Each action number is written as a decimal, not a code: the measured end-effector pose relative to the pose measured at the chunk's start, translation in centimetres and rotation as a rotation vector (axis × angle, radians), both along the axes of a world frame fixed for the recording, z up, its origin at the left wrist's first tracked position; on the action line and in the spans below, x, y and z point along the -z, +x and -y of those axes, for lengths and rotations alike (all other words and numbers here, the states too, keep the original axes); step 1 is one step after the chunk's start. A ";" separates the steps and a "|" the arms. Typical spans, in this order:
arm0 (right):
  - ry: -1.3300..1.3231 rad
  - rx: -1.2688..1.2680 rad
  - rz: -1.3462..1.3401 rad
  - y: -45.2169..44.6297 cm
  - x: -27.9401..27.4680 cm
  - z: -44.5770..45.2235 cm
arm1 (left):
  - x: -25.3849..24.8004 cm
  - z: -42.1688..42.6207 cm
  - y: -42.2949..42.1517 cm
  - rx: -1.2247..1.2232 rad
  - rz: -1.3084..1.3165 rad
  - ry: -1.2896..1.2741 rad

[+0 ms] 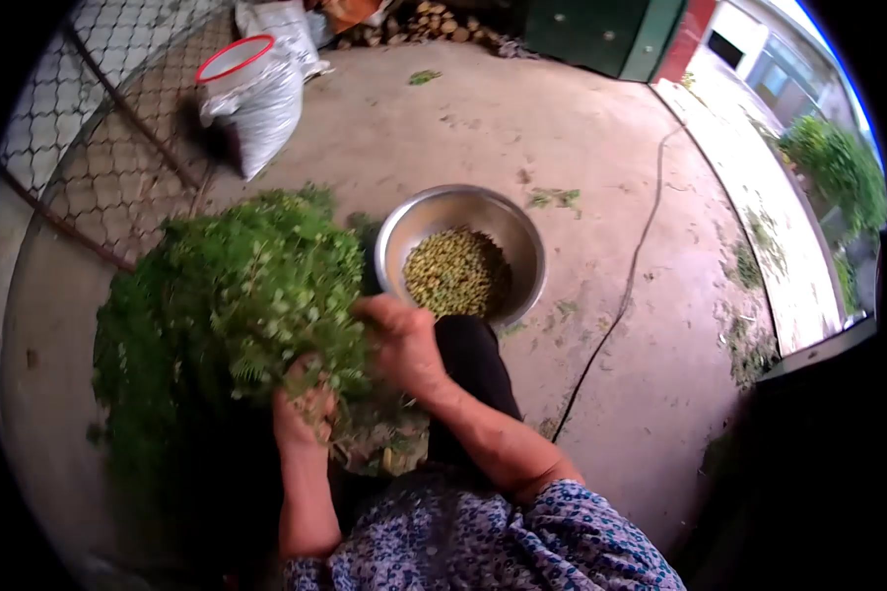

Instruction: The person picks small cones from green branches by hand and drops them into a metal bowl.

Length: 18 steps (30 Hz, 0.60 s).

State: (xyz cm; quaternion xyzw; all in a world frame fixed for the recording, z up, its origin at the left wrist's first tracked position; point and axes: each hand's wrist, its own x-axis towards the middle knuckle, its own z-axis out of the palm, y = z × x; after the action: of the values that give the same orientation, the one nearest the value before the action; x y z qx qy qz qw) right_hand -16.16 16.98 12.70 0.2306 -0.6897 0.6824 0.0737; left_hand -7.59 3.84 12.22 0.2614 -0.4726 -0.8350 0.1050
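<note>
My left hand (306, 406) is closed around the stems of a bunch of leafy green plants (291, 320), held low in front of my lap. My right hand (404, 343) is at the bunch's right edge, its fingers curled in against the leaves. Whatever those fingers grip is hidden, and they are slightly blurred. Just beyond that hand, a wide metal basin (527, 231) stands on the floor. Small round yellow-green fruits or pods (458, 271) lie in the bottom of it.
More cut greenery (148, 364) is heaped at left beside a wire mesh panel (108, 187). A white sack with a red-rimmed opening (266, 108) stands behind. Stacked firewood (434, 25) and a green cabinet (591, 34) are at the back. A dark cable (626, 291) crosses the concrete floor.
</note>
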 end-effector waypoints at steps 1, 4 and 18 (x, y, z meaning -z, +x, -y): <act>-0.019 0.021 0.068 -0.5 0.1 0.0 | 1.2 0.8 -0.1 0.024 -0.055 0.066; -0.622 -0.287 0.640 -1.5 1.2 -0.3 | 0.5 0.2 0.0 -0.124 0.024 0.086; 0.007 -0.206 0.102 1.9 0.7 1.0 | 1.0 0.1 -0.1 -0.177 -0.058 0.121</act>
State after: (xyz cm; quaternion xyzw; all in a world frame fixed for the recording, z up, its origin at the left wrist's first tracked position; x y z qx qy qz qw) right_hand -14.23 16.01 12.04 0.2655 -0.6677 0.6947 -0.0330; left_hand -7.69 3.75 11.26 0.2838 -0.3933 -0.8566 0.1763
